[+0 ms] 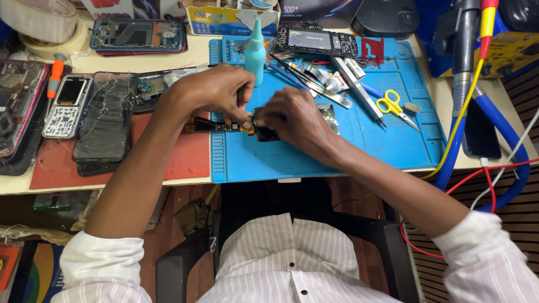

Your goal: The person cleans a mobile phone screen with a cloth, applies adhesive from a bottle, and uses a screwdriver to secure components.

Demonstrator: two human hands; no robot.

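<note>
From the head camera, both hands meet over the near left part of a blue work mat [393,140] that lies on the worktop [443,95]. The left hand [216,92] is curled, its fingertips pressed down on a small dark phone part [236,128], a narrow strip with tiny components that lies across the mat's left edge. The right hand [295,120] is curled too, fingers drawn together and pinching the right end of the same part, where a darker block shows beneath the thumb; what exactly it pinches is partly hidden.

Just beyond the left hand a teal squeeze bottle [256,47] stands upright near the mat's far edge. To its right lies an open phone frame [317,41], and a spread of tweezers and tubes [337,81] lies between it and the hands. Yellow-handled scissors [396,106] lie toward the mat's right side.

Left of the mat, on a red pad [185,163], lies a phone with a cracked screen [106,120], with a small keypad phone [67,106] beside it. An orange-handled screwdriver [55,76] lies near the worktop's left edge.
</note>
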